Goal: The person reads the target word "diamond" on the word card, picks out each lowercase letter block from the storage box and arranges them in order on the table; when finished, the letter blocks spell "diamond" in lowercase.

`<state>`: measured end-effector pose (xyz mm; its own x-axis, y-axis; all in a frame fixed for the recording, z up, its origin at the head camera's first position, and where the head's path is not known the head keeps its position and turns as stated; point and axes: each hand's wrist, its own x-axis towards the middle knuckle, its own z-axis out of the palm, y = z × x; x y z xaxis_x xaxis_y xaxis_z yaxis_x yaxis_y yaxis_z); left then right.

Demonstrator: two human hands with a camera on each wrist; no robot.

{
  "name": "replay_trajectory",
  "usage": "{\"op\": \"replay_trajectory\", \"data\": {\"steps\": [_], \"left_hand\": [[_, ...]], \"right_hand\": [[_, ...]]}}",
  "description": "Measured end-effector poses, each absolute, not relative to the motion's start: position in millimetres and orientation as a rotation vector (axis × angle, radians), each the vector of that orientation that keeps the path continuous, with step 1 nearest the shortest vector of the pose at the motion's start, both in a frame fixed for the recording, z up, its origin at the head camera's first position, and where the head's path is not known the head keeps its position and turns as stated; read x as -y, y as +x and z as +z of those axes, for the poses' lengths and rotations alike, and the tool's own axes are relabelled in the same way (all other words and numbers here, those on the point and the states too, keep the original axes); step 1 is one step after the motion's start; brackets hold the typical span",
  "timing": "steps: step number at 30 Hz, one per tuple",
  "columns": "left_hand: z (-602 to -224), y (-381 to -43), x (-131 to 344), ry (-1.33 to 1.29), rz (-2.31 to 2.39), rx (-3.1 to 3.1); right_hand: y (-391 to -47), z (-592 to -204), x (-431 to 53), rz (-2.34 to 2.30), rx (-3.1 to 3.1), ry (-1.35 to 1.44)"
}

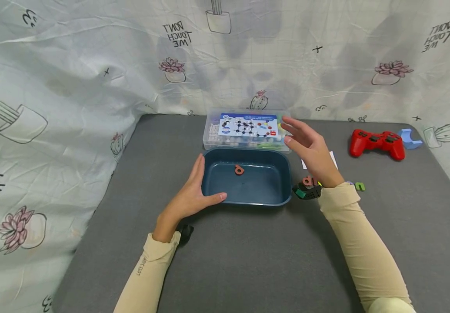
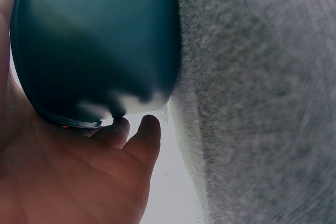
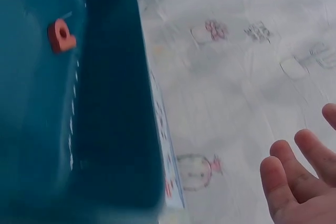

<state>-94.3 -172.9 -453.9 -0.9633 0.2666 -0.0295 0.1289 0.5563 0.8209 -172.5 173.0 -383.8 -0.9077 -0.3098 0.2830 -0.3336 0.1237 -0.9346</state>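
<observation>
A dark blue-green plastic tub stands in the middle of the grey table. On its floor lies one small reddish-brown letter, also visible in the right wrist view. My left hand rests against the tub's left end, fingers nearly straight along the wall and thumb spread over the near-left corner. Seen from the left wrist, the palm sits at the rim and fingertips touch the end wall. My right hand hovers beyond the tub's right end, fingers loosely spread and holding nothing.
Behind the tub lies a clear plastic case with a molecule-model label. Partly under the right wrist are another reddish-brown letter, a green letter and white paper. A red game controller and light blue plastic piece lie far right.
</observation>
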Motion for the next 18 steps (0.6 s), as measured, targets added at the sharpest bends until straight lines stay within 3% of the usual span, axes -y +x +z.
{"op": "replay_trajectory", "data": {"steps": [18], "left_hand": [[-454.7, -96.8, 173.9, 0.343, 1.391, -2.627]], "right_hand": [[-183.2, -402.9, -104.9, 2.043, 2.329, 0.985]]}}
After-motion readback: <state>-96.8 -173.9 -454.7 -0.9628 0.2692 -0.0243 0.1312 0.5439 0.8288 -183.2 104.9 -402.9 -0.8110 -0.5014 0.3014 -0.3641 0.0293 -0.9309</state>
